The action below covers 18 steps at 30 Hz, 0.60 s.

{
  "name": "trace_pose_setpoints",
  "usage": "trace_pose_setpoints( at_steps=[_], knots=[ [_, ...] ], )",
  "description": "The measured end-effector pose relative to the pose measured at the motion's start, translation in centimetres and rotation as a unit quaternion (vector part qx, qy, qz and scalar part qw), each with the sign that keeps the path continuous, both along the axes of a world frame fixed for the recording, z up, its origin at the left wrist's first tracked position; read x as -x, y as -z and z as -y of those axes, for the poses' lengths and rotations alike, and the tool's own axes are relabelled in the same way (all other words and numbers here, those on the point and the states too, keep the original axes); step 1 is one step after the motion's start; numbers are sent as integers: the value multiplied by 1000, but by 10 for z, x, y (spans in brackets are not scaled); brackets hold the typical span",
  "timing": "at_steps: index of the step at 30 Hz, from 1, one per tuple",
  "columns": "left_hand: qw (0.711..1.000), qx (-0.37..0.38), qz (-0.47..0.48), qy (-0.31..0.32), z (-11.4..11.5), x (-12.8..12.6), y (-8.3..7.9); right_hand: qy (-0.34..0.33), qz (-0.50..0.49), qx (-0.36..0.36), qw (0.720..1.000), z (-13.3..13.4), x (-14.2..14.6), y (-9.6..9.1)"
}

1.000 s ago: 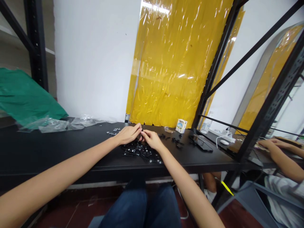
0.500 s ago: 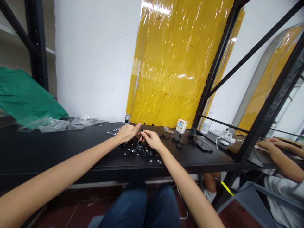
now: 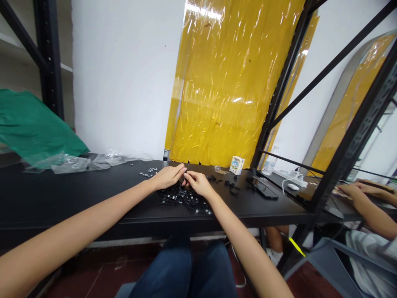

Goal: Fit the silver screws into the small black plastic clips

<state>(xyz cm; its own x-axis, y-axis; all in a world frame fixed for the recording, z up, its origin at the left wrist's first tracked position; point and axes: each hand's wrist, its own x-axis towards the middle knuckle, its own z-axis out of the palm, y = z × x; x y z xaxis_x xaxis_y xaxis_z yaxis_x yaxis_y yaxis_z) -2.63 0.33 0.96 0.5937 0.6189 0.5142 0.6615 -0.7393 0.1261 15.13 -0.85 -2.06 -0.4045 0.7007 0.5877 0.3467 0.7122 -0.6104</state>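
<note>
My left hand (image 3: 168,176) and my right hand (image 3: 197,182) meet fingertip to fingertip above the black table. Closed in a pinch, the right fingers hold a small black part, now mostly hidden. The left thumb and fingers are drawn together on the same spot, apparently gripping that part too. Directly below both hands lies a pile of small black parts with clear round ends (image 3: 182,198). Several small silvery pieces (image 3: 151,170) lie just left of my left hand. To the right of my right hand is a loose group of black pieces (image 3: 231,185).
Crumpled clear plastic bags (image 3: 77,161) and a green sheet (image 3: 34,124) are at the left. A small box (image 3: 236,164), a black phone (image 3: 263,188), a bottle (image 3: 269,161) and a white power strip (image 3: 290,178) stand rightward. Beyond the rack post (image 3: 347,145), another person's hands work.
My left fingers have closed toward the right fingertips, and the small black part that showed between them is now largely covered. The right hand has hardly moved.
</note>
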Motion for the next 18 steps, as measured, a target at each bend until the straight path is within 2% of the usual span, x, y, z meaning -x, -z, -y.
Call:
trace_pose_setpoints(
  at_steps=[3, 8, 14, 18],
  knots=[
    [1000, -8, 10, 1, -2, 0, 0, 4, 7, -1, 1000, 1, 0, -1],
    [996, 35, 36, -69, 0, 1, -5, 8, 1, 0, 1000, 1, 1, -2],
    [998, 60, 32, -16, 7, 1, -7, 5, 2, -4, 1000, -1, 0, 0],
    [999, 40, 9, 0, 6, 0, -5, 9, 6, -2, 1000, -2, 0, 0]
  ],
)
